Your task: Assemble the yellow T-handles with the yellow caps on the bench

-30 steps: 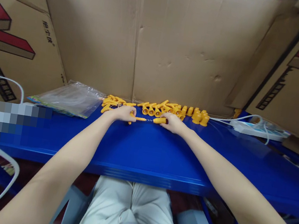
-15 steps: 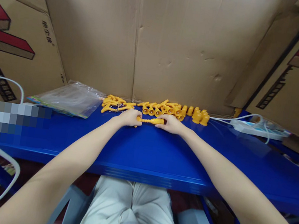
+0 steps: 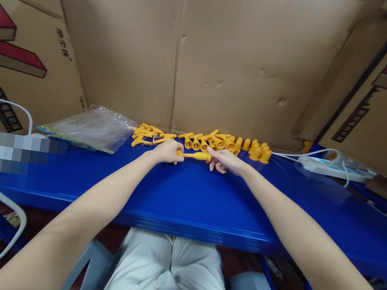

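Note:
A yellow plastic piece (image 3: 197,156), with a ribbed narrow shaft and a wider cylindrical right end, lies level just above the table. My left hand (image 3: 168,151) is closed around its left end, hiding part of it. At the wide end is my right hand (image 3: 225,160), thumb and fingers apart around the tip; whether it touches the piece is hard to tell. Behind my hands, several yellow bell-shaped cups on branching stems (image 3: 203,144) stand in a row. Yellow branching pieces (image 3: 147,133) with small shiny metal bits lie in a pile at the left.
Yellow caps (image 3: 261,151) stand at the right end of the row. Clear plastic bags (image 3: 90,127) lie on the blue table (image 3: 185,197) at left. A white power strip (image 3: 338,169) with cables is at right. Cardboard (image 3: 245,65) walls the back.
My right hand has loosened from the wide end of the yellow piece, its fingers now spread below. The left hand keeps its hold in the same place.

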Demonstrator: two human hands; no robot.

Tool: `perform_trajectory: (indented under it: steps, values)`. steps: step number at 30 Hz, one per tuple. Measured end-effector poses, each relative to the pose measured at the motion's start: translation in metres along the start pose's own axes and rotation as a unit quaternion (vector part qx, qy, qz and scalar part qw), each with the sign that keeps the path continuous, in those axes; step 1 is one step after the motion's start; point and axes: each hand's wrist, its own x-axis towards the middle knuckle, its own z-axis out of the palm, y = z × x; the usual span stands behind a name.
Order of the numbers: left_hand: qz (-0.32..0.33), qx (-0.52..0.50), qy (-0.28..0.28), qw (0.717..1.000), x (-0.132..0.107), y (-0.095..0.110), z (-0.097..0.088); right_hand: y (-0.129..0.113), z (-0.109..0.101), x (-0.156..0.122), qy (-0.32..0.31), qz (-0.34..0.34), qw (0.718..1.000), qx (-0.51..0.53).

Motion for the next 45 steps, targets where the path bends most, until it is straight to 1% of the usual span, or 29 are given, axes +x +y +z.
perform_trajectory:
  steps: [2, 7, 12, 16, 18, 21, 25, 29, 38, 45]
  values:
    - [0.001, -0.006, -0.001, 1.0, 0.001, -0.001, 0.0, 0.0, 0.002, 0.001, 0.011, 0.022, 1.0, 0.012]
    - [-0.002, -0.008, 0.004, 1.0, 0.002, -0.003, 0.001, -0.002, 0.003, 0.001, 0.01, 0.059, 0.998, 0.012]
    - [-0.009, -0.021, 0.004, 1.0, 0.003, -0.003, 0.002, -0.003, 0.004, 0.001, 0.016, 0.076, 0.997, 0.009]
    - [0.0, 0.002, 0.027, 1.0, 0.004, -0.004, 0.002, -0.004, 0.001, 0.001, 0.002, 0.087, 0.996, 0.019]
    - [0.007, 0.013, 0.037, 0.999, 0.004, -0.004, 0.003, -0.004, -0.002, 0.0, -0.011, 0.083, 0.996, 0.04]
    - [0.008, 0.023, 0.043, 0.999, 0.005, -0.005, 0.003, -0.003, -0.006, -0.003, -0.025, 0.054, 0.996, 0.067]
    - [0.01, 0.03, 0.045, 0.998, 0.005, -0.006, 0.004, 0.0, -0.009, -0.003, -0.012, 0.026, 0.997, 0.077]
    - [0.007, 0.034, 0.047, 0.998, 0.004, -0.005, 0.003, 0.001, -0.009, -0.002, 0.005, 0.021, 0.996, 0.082]
    - [0.007, 0.033, 0.041, 0.999, 0.003, -0.003, 0.001, 0.002, -0.009, -0.002, 0.004, 0.019, 0.995, 0.094]
    - [0.01, 0.034, 0.043, 0.998, 0.002, -0.003, 0.001, 0.0, -0.008, -0.003, 0.002, 0.025, 0.996, 0.081]
